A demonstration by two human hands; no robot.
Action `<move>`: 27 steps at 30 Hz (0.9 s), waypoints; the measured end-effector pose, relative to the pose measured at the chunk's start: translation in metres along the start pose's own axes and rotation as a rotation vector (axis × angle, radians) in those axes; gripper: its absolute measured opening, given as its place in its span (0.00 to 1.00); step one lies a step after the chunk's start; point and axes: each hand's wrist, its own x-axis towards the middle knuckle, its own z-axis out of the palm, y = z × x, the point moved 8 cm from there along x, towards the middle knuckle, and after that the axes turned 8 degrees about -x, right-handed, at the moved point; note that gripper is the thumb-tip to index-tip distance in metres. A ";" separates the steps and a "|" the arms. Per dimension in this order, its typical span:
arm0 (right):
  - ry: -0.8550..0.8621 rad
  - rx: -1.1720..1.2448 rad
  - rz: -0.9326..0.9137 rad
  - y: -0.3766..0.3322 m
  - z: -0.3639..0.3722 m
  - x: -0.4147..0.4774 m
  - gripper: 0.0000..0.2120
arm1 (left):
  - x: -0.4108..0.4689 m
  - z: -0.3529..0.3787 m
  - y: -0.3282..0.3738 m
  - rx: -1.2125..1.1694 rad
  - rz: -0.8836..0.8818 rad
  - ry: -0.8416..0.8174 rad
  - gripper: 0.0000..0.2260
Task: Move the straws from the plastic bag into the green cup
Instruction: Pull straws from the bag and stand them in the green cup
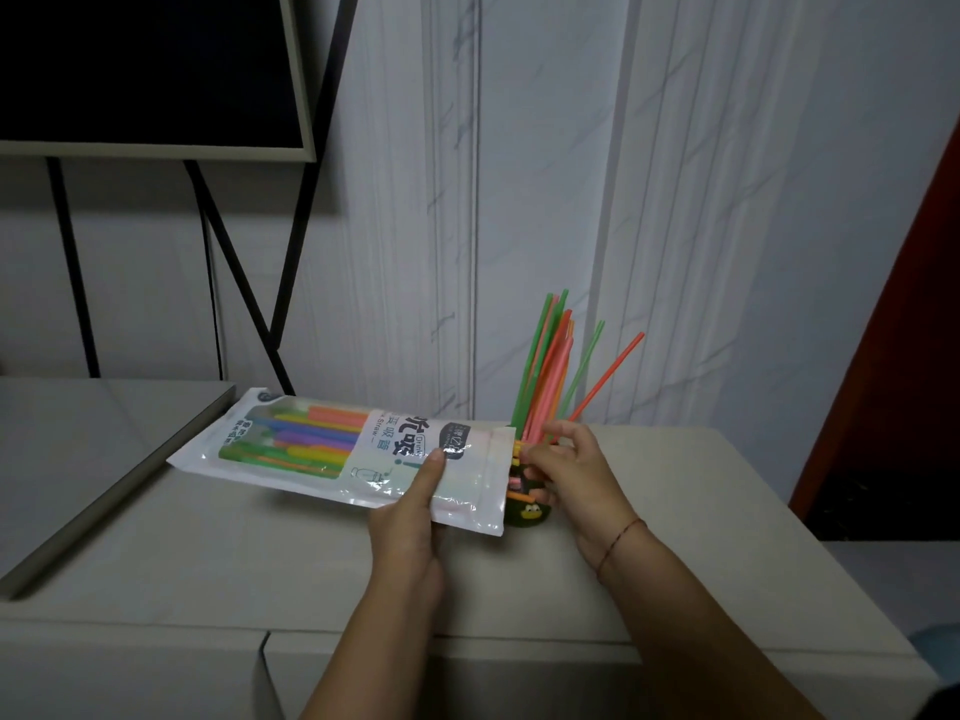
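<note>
by the pale surface's [701, 537] far edge, left grip [410, 517] is clasping the white plastic bag [208, 452], right grip [566, 475] pinching its thin coloured straws [317, 436]; many are standing in the small green cup [530, 518], many sitting bagged.

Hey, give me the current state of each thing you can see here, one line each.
plastic bag: held sideways, mouth open
straws in bag: many left, ends poking out
green cup: upright, mostly hidden
straws in cup: standing, fanned out
left hand: grips the bag
right hand: pinches straw ends at the bag's mouth
screen: dark
</note>
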 end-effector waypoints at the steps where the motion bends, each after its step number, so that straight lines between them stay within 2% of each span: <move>1: -0.020 0.000 -0.025 -0.001 0.002 0.000 0.12 | 0.000 0.000 0.000 0.001 0.002 0.001 0.15; 6: -0.057 -0.025 -0.068 -0.001 0.007 0.000 0.05 | 0.001 0.000 0.000 0.003 0.004 0.002 0.20; 10: -0.079 0.037 -0.042 0.004 0.009 0.002 0.05 | 0.002 0.000 0.000 0.004 -0.004 -0.004 0.20; 19: -0.005 0.171 0.103 0.019 0.005 0.004 0.05 | 0.000 0.003 -0.004 -0.008 -0.032 -0.015 0.20; 27: -0.041 0.212 0.219 0.022 -0.003 0.002 0.06 | 0.008 -0.006 0.011 -0.021 0.032 0.023 0.21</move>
